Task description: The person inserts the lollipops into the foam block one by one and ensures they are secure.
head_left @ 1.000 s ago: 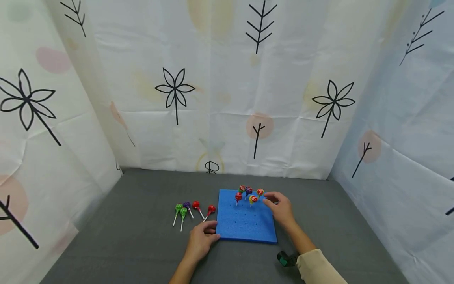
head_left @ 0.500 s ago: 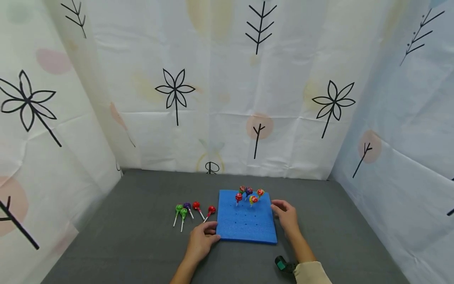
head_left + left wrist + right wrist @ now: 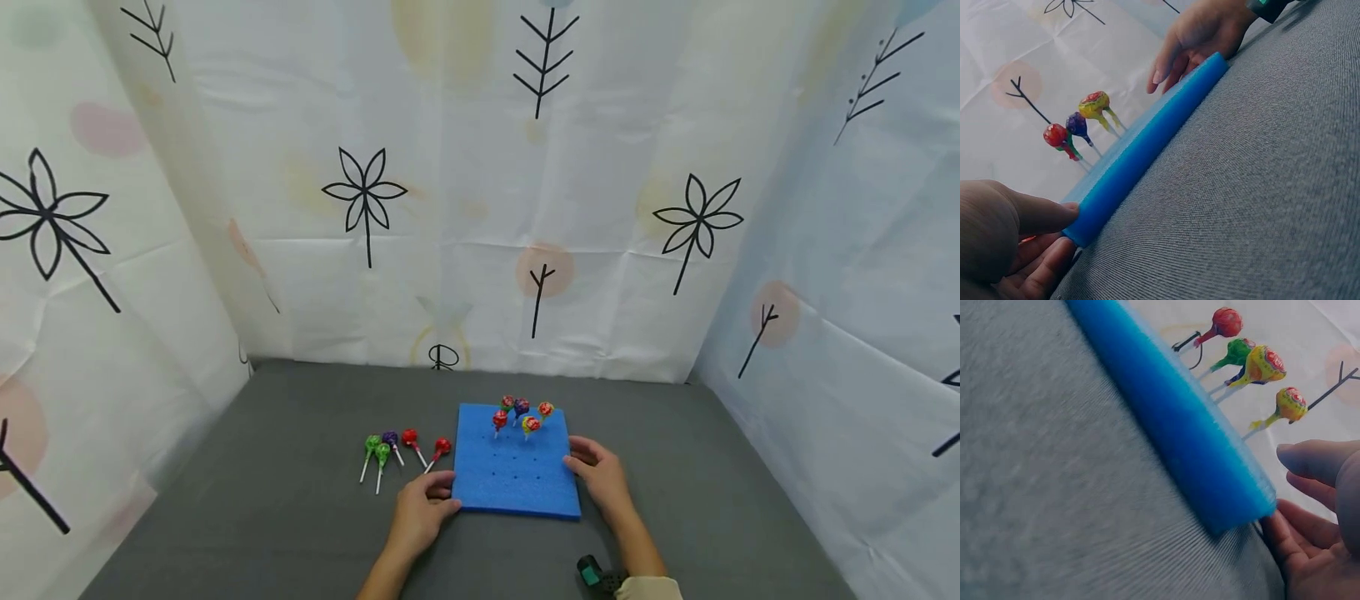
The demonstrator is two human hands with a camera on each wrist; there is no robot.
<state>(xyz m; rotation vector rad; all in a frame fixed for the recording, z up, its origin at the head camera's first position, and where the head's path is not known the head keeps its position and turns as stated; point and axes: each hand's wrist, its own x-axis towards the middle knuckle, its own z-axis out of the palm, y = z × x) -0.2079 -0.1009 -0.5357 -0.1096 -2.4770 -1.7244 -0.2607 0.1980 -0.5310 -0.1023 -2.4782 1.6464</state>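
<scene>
A blue foam board (image 3: 517,496) with small holes lies flat on the table. Several wrapped lollipops (image 3: 1264,364) stand upright in its far part, in red, purple, green and yellow wrappers. At the board's near left corner my left hand (image 3: 417,512) grips it, the thumb (image 3: 1054,214) on the near edge and the fingers curled at the side. My right hand (image 3: 606,483) is beside the right edge with no lollipop in it. In the right wrist view its fingers touch the board's edge while the thumb (image 3: 1316,457) stays raised and apart.
Left of the board lie several loose lollipops: green ones (image 3: 382,452), a purple one (image 3: 390,437) and red ones (image 3: 408,437). A black device with a green patch (image 3: 590,572) is at the right wrist. Patterned white cloth (image 3: 450,283) encloses the grey table (image 3: 300,500).
My right hand has drawn back from near the lollipops at the board's far right corner, down along its right edge. The left hand and the lollipops have stayed in place.
</scene>
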